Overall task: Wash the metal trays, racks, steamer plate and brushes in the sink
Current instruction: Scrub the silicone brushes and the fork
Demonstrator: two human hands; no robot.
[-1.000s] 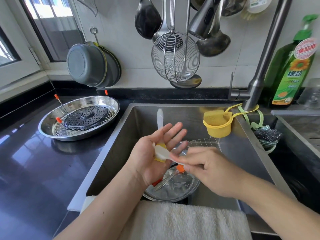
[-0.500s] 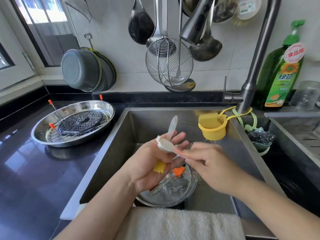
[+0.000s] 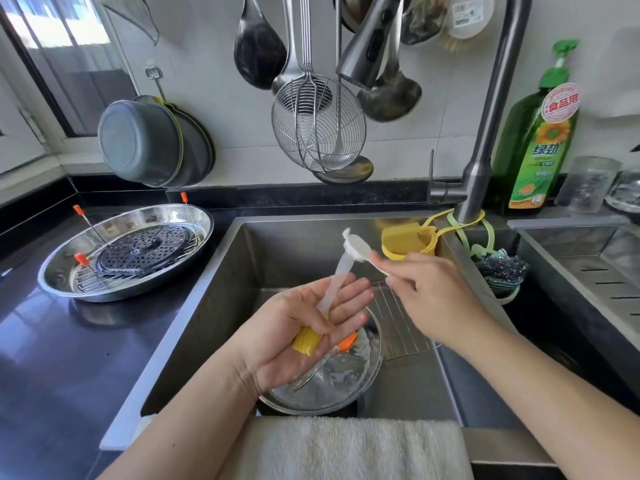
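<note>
My left hand [image 3: 294, 334] is palm up over the sink [image 3: 214, 306], holding a yellow-bristled brush [image 3: 306, 341] whose clear handle slants up past my fingers. To its right, my right hand [image 3: 433, 303] pinches the handle of a white brush [image 3: 355, 249], head raised above the left fingertips. Below the hands a round metal tray [image 3: 346, 386] lies in the sink with an orange-tipped rack [image 3: 348, 342] in it and a wire rack [image 3: 398, 323] beside it. On the left counter a second round tray [image 3: 69, 271] holds a black steamer plate [image 3: 145, 251] on a wire rack.
The faucet [image 3: 485, 133] rises at the sink's back right, its spray head [image 3: 367, 46] hanging above the hands. A green soap bottle [image 3: 540, 140], a yellow holder [image 3: 408, 244] and a scouring pad [image 3: 502, 268] sit nearby. Ladles and a skimmer [image 3: 318, 123] hang on the wall. A towel [image 3: 346, 448] covers the front edge.
My right hand has lifted the white brush off my left palm, up and to the right. The yellow brush stays in my left hand, its handle now tilted up.
</note>
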